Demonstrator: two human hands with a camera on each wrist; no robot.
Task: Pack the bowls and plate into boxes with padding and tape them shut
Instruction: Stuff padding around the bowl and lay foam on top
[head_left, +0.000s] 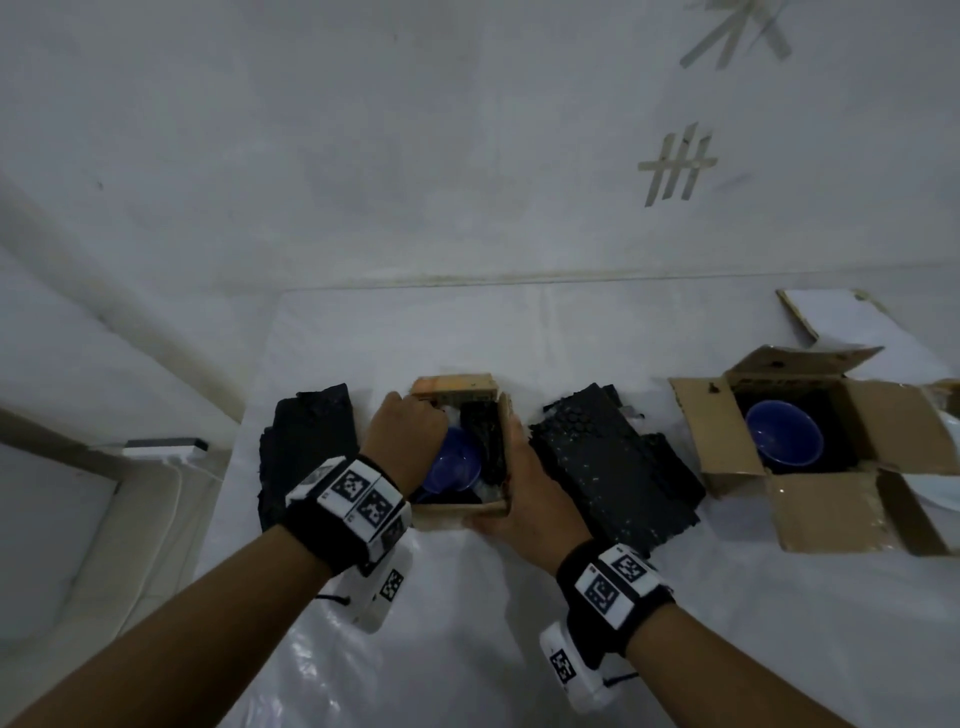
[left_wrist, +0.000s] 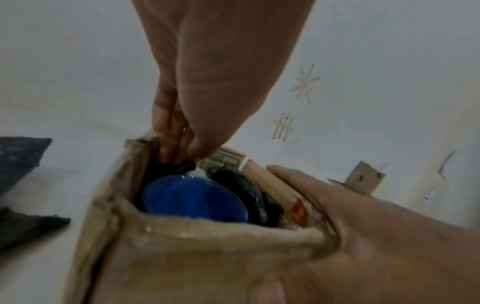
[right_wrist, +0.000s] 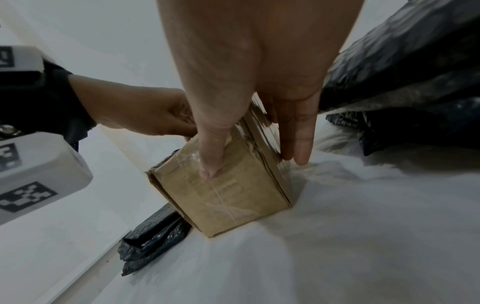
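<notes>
A small open cardboard box (head_left: 457, 506) stands at the table's middle with a blue bowl (head_left: 451, 464) inside, wrapped round by black padding (head_left: 485, 436). My left hand (head_left: 415, 431) reaches into the box's far left corner, where its fingertips (left_wrist: 166, 152) pinch the padding beside the bowl (left_wrist: 194, 197). My right hand (head_left: 514, 467) braces the box's right near corner. Its thumb presses the front face and its straight fingers (right_wrist: 298, 139) lie flat along the right side of the box (right_wrist: 233, 195).
A larger open box (head_left: 831, 499) at the right holds a second blue bowl (head_left: 784, 434) in black padding. Loose black padding sheets lie right (head_left: 613, 467) and left (head_left: 311, 441) of the small box. A white plate's edge (head_left: 932, 491) shows at far right.
</notes>
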